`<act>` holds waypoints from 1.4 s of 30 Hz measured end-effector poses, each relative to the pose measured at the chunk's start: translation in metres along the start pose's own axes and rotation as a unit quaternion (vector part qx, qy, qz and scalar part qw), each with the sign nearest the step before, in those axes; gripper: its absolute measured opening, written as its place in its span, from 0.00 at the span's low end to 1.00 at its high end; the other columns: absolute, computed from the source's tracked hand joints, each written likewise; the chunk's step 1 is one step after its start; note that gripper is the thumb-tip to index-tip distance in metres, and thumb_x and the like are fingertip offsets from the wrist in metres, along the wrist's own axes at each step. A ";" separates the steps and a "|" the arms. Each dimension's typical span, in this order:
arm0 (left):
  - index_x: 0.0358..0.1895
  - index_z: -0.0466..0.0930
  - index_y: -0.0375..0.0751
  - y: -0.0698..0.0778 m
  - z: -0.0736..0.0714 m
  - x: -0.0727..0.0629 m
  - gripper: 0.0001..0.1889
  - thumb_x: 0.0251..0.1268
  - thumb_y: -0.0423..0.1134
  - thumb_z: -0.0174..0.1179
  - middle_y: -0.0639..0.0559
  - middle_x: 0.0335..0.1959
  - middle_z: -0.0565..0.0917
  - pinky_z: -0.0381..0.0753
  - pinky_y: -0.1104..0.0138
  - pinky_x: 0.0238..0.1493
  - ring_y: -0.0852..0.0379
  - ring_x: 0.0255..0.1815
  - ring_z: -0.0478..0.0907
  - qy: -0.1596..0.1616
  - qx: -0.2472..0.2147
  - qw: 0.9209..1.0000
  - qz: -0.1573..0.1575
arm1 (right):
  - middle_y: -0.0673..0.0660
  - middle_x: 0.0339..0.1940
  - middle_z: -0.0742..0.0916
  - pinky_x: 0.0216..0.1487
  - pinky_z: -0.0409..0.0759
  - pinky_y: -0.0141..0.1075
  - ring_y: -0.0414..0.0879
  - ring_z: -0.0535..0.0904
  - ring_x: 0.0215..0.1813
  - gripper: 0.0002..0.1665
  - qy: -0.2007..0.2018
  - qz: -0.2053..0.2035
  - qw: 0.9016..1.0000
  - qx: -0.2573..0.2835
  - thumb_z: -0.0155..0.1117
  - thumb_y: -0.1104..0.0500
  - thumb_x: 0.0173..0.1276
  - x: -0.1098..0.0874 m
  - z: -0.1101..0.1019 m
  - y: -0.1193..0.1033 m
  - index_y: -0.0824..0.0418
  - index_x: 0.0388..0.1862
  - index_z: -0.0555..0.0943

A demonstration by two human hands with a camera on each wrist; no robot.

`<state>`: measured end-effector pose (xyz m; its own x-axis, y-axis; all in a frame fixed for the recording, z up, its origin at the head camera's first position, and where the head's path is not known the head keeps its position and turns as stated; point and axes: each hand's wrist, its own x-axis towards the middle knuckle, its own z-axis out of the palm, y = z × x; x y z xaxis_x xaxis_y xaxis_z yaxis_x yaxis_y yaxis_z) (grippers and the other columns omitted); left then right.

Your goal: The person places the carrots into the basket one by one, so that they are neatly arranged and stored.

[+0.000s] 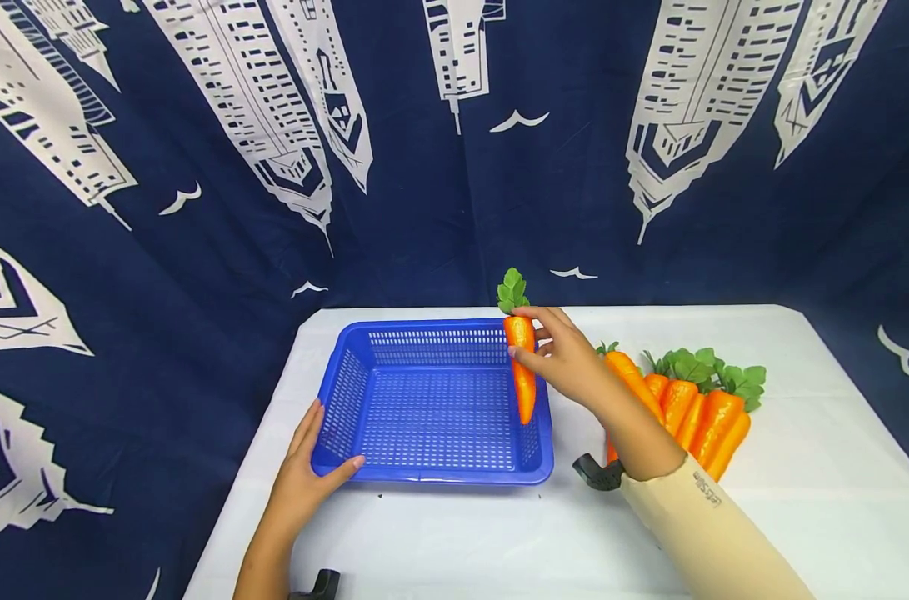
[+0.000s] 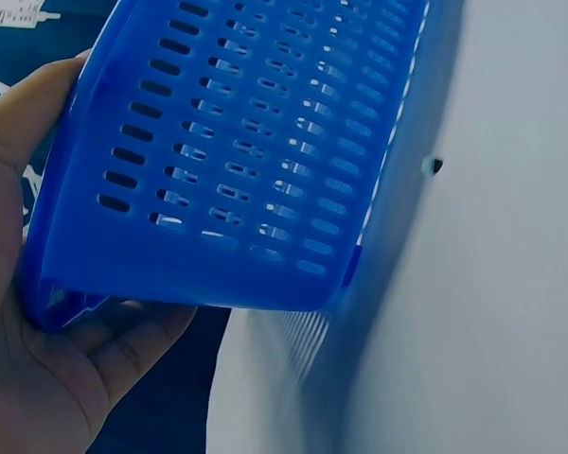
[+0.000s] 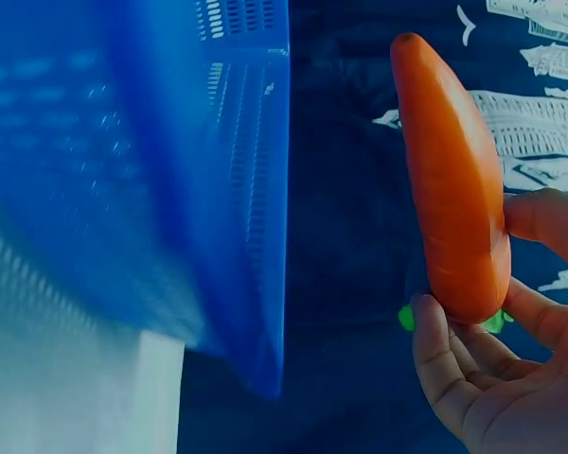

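Observation:
A carrot (image 1: 524, 367) with green leaves hangs upright, tip down, over the right side of a blue plastic basket (image 1: 424, 477). My right hand (image 1: 566, 354) pinches it near its leafy top between thumb and fingers. In the right wrist view the carrot (image 3: 454, 180) is apart from the basket wall (image 3: 256, 189). My left hand (image 1: 304, 467) grips the basket's near left corner, thumb on the front rim and fingers along the left side. The left wrist view shows that hand (image 2: 38, 369) around the rim of the perforated basket (image 2: 227, 274). No object shows inside the basket.
Several carrots (image 1: 716, 421) with green leaves (image 1: 694, 367) lie bunched on the white table (image 1: 821, 467), right of the basket and partly behind my right forearm. A dark blue cloth (image 1: 424, 225) printed with white buildings hangs behind the table.

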<state>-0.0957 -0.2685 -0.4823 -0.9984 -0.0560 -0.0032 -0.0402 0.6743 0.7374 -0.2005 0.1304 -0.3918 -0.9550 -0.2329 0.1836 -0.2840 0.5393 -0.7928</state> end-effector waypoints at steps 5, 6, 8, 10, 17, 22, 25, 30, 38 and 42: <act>0.83 0.43 0.57 0.006 0.006 -0.004 0.58 0.56 0.61 0.72 0.62 0.85 0.42 0.51 0.31 0.75 0.39 0.85 0.43 -0.004 0.007 1.000 -0.004 | 0.61 0.65 0.76 0.56 0.86 0.52 0.58 0.82 0.57 0.34 -0.010 -0.009 1.000 0.003 0.71 0.55 0.67 0.008 0.010 -0.009 0.52 0.71 0.72; 0.83 0.43 0.57 0.008 0.007 -0.005 0.58 0.56 0.61 0.72 0.62 0.85 0.42 0.51 0.31 0.75 0.39 0.85 0.43 -0.004 0.007 1.000 -0.005 | 0.61 0.66 0.76 0.57 0.86 0.52 0.58 0.81 0.57 0.34 -0.014 -0.010 1.000 0.005 0.71 0.55 0.67 0.009 0.012 -0.010 0.53 0.71 0.72; 0.83 0.43 0.57 0.010 0.009 -0.007 0.58 0.55 0.62 0.72 0.62 0.85 0.42 0.52 0.31 0.75 0.39 0.85 0.44 -0.006 0.008 1.000 -0.006 | 0.61 0.66 0.76 0.57 0.86 0.51 0.58 0.82 0.57 0.34 -0.023 -0.011 1.000 0.011 0.71 0.54 0.67 0.012 0.018 -0.013 0.53 0.71 0.72; 0.83 0.42 0.58 0.012 0.010 -0.009 0.58 0.55 0.62 0.72 0.63 0.85 0.41 0.52 0.31 0.75 0.38 0.85 0.44 -0.007 0.011 1.000 -0.007 | 0.61 0.66 0.76 0.56 0.86 0.50 0.57 0.82 0.57 0.33 -0.029 -0.012 0.999 0.020 0.71 0.54 0.67 0.014 0.023 -0.015 0.53 0.70 0.72; 0.83 0.42 0.60 0.016 0.016 -0.012 0.57 0.56 0.64 0.70 0.65 0.85 0.41 0.55 0.31 0.74 0.38 0.84 0.46 -0.007 0.021 1.000 -0.006 | 0.61 0.67 0.75 0.53 0.88 0.46 0.57 0.81 0.57 0.33 -0.043 -0.018 0.997 0.053 0.71 0.54 0.67 0.022 0.042 -0.023 0.54 0.69 0.73; 0.83 0.42 0.58 0.019 0.018 -0.015 0.58 0.56 0.67 0.69 0.66 0.85 0.40 0.56 0.31 0.73 0.38 0.84 0.46 -0.009 0.025 1.000 -0.004 | 0.61 0.62 0.77 0.46 0.89 0.42 0.56 0.80 0.57 0.30 -0.067 0.002 0.996 0.059 0.71 0.53 0.68 0.028 0.055 -0.026 0.51 0.68 0.75; 0.83 0.42 0.57 0.021 0.019 -0.016 0.58 0.56 0.68 0.68 0.65 0.85 0.40 0.57 0.31 0.73 0.37 0.84 0.47 -0.007 0.029 1.000 -0.001 | 0.61 0.61 0.77 0.46 0.89 0.41 0.57 0.81 0.58 0.29 -0.086 0.013 0.995 0.049 0.70 0.53 0.68 0.032 0.064 -0.027 0.50 0.67 0.75; 0.83 0.43 0.56 0.021 0.020 -0.016 0.58 0.55 0.67 0.69 0.64 0.85 0.41 0.57 0.32 0.74 0.38 0.84 0.47 -0.003 0.031 1.000 0.001 | 0.62 0.59 0.77 0.47 0.88 0.39 0.55 0.81 0.54 0.29 -0.114 0.026 0.993 0.036 0.70 0.53 0.68 0.038 0.082 -0.026 0.52 0.67 0.76; 0.83 0.43 0.56 0.017 0.022 -0.015 0.58 0.55 0.67 0.69 0.61 0.85 0.42 0.55 0.33 0.76 0.39 0.85 0.46 0.001 0.018 1.000 0.006 | 0.62 0.52 0.78 0.44 0.87 0.36 0.52 0.84 0.47 0.27 -0.138 0.030 0.990 0.013 0.72 0.54 0.66 0.043 0.105 -0.017 0.56 0.64 0.78; 0.83 0.43 0.57 0.016 0.022 -0.015 0.58 0.55 0.67 0.70 0.61 0.85 0.42 0.54 0.34 0.76 0.40 0.85 0.45 0.003 0.012 1.000 0.001 | 0.64 0.54 0.80 0.47 0.87 0.38 0.52 0.83 0.47 0.26 -0.158 0.034 0.986 0.035 0.71 0.56 0.66 0.044 0.115 -0.013 0.59 0.62 0.79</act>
<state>-0.0820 -0.2410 -0.4852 -0.9983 -0.0581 0.0020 -0.0389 0.6923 0.7206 -0.2295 0.0203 -0.4401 -0.8943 -0.4445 -0.0517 -0.2040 0.5078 -0.8370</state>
